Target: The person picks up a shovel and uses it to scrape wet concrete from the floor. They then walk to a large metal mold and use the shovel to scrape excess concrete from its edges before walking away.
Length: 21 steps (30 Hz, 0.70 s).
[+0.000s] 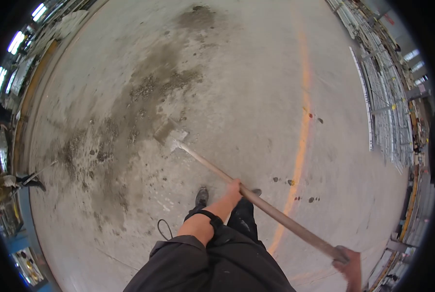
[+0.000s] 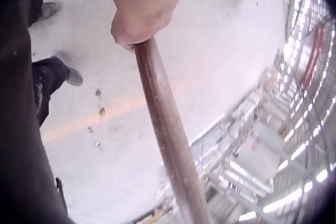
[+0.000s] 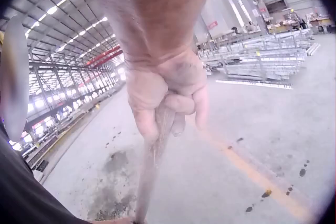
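A long-handled shovel [image 1: 271, 210] slants across the floor in front of me. Its flat, pale-smeared blade [image 1: 170, 135] lies at floor level beside a dark patch of grit. My left hand [image 1: 234, 189] grips the wooden shaft around its middle, and in the left wrist view the shaft [image 2: 167, 124] runs out below that fist. Near the upper end of the handle, my right hand [image 1: 348, 266] holds on, out by my right side. The right wrist view has the fingers [image 3: 178, 103] of that hand curled round the handle, with the thumb along it.
Dark, wet-looking grit [image 1: 144, 90] spreads over the concrete floor ahead and left. An orange line [image 1: 302, 131] runs along the floor on the right. Bundles of metal bars [image 1: 385, 92] lie at far right. Another person [image 1: 6, 187] with a long-handled tool stands at far left.
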Available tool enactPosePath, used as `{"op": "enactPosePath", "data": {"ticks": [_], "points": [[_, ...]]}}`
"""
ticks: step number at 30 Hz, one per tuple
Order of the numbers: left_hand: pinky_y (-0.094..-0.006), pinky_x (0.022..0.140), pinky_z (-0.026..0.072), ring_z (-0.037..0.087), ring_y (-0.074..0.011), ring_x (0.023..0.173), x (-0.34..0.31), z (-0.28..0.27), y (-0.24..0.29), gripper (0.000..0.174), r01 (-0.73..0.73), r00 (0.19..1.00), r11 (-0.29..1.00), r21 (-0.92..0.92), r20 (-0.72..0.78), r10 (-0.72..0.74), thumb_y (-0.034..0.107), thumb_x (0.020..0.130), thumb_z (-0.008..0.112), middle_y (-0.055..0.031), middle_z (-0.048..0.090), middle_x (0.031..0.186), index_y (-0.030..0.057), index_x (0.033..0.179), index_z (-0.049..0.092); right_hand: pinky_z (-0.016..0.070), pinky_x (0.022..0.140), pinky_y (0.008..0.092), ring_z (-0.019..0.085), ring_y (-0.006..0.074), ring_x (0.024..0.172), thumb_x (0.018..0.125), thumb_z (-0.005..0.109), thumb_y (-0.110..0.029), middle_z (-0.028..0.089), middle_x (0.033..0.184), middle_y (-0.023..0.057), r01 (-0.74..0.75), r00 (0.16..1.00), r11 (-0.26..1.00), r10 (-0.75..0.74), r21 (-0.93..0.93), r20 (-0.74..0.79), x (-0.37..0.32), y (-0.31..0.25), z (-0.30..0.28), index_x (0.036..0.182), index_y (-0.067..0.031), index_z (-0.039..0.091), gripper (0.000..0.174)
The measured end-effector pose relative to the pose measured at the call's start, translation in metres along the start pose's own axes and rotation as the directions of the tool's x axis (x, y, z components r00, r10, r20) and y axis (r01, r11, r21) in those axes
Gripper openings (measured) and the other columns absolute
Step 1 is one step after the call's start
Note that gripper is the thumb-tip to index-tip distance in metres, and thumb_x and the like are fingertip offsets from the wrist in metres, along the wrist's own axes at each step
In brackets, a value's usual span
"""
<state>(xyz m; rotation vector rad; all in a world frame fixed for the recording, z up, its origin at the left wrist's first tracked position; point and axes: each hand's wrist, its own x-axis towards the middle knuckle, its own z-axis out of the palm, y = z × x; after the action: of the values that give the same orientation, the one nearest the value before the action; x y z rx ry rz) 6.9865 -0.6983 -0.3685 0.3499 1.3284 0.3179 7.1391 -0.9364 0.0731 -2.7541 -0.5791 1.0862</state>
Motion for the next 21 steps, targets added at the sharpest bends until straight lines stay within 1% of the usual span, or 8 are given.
{"op": "enactPosePath", "data": {"ticks": [2,3,5,11,14,16,18,21], "points": [[-0.0381,0.060,0.0437,0.051,-0.0220,0.066,0.035,-0.018,0.018,0.025,-0.009,0.997,0.987,-0.159,-0.079,-0.003,0.025,0.075,0.045,-0.0108,0.051,0.071,0.0015,0.082,0.051,0.0447,0.073,0.0314,0.058,0.0265,0.078,0.051,0.066,-0.013,0.059,0.083,0.0157,0.309,0.950,0.914,-0.307,-0.264,0.047,0.024,-0.028,0.019,0.096,-0.0005,0.055,0.048],[-0.0404,0.053,0.0451,0.051,-0.0258,0.062,0.044,-0.022,0.045,0.015,0.012,0.993,0.952,-0.306,-0.104,-0.046,0.012,0.073,0.049,-0.0107,0.048,0.068,0.0003,0.082,0.047,0.0439,0.075,0.0337,0.056,0.0298,0.083,0.054,0.066,-0.017,0.057,0.088,0.0170,0.364,0.931,0.903,-0.356,-0.227,0.075,0.037,-0.047,0.031,0.100,-0.0019,0.053,0.050],[-0.0387,0.051,0.0454,0.051,-0.0254,0.060,0.046,-0.030,0.093,0.018,-0.072,0.988,0.902,-0.425,-0.155,0.005,0.013,0.073,0.050,-0.0114,0.048,0.069,-0.0018,0.083,0.046,0.0463,0.062,0.0365,0.057,0.0296,0.069,0.064,0.061,-0.024,0.057,0.080,0.0143,0.645,0.763,0.717,-0.628,-0.264,0.157,0.087,-0.064,0.060,0.110,-0.0048,0.046,0.052],[-0.0400,0.053,0.0458,0.052,-0.0254,0.062,0.027,0.049,0.104,0.023,-0.125,0.961,0.935,-0.333,-0.275,0.031,0.011,0.073,0.054,-0.0125,0.049,0.073,-0.0039,0.087,0.045,0.0443,0.055,0.0372,0.056,0.0288,0.065,0.066,0.059,-0.029,0.056,0.075,0.0124,0.764,0.645,0.577,-0.697,-0.290,0.313,0.196,-0.065,0.058,0.112,-0.0050,0.044,0.054],[-0.0409,0.055,0.0458,0.052,-0.0258,0.065,0.044,0.090,0.075,0.021,-0.042,0.981,0.920,-0.390,-0.191,-0.037,0.013,0.073,0.055,-0.0119,0.050,0.075,-0.0008,0.088,0.048,0.0436,0.054,0.0377,0.056,0.0277,0.063,0.060,0.064,-0.029,0.056,0.073,0.0114,0.732,0.679,0.600,-0.675,-0.321,0.288,0.194,-0.027,-0.037,0.102,-0.0060,0.049,0.050],[-0.0418,0.057,0.0462,0.054,-0.0266,0.066,0.053,0.117,0.065,0.018,-0.010,0.979,0.909,-0.416,-0.188,-0.075,0.013,0.074,0.053,-0.0125,0.050,0.075,0.0007,0.085,0.049,0.0437,0.061,0.0373,0.055,0.0293,0.069,0.054,0.066,-0.024,0.057,0.076,0.0138,0.613,0.790,0.683,-0.535,-0.397,0.300,0.176,-0.022,-0.101,0.098,-0.0048,0.053,0.049],[-0.0406,0.060,0.0467,0.055,-0.0279,0.068,0.058,0.152,0.052,0.014,0.111,0.952,0.958,-0.263,-0.250,-0.179,0.013,0.075,0.050,-0.0138,0.052,0.077,0.0017,0.083,0.051,0.0451,0.060,0.0352,0.057,0.0277,0.070,0.065,0.060,-0.009,0.057,0.082,0.0151,0.489,0.872,0.734,-0.412,-0.471,0.265,0.167,-0.022,-0.152,0.101,-0.0056,0.054,0.037],[-0.0372,0.062,0.0464,0.056,-0.0267,0.072,0.057,0.237,-0.004,0.014,0.180,0.940,0.980,-0.080,-0.280,-0.195,0.014,0.075,0.050,-0.0127,0.055,0.078,0.0038,0.084,0.052,0.0427,0.059,0.0380,0.054,0.0308,0.064,0.044,0.066,-0.016,0.054,0.065,0.0141,0.201,0.948,0.684,-0.315,-0.701,-0.035,0.206,0.063,-0.184,0.075,-0.0045,0.054,0.035]]}}
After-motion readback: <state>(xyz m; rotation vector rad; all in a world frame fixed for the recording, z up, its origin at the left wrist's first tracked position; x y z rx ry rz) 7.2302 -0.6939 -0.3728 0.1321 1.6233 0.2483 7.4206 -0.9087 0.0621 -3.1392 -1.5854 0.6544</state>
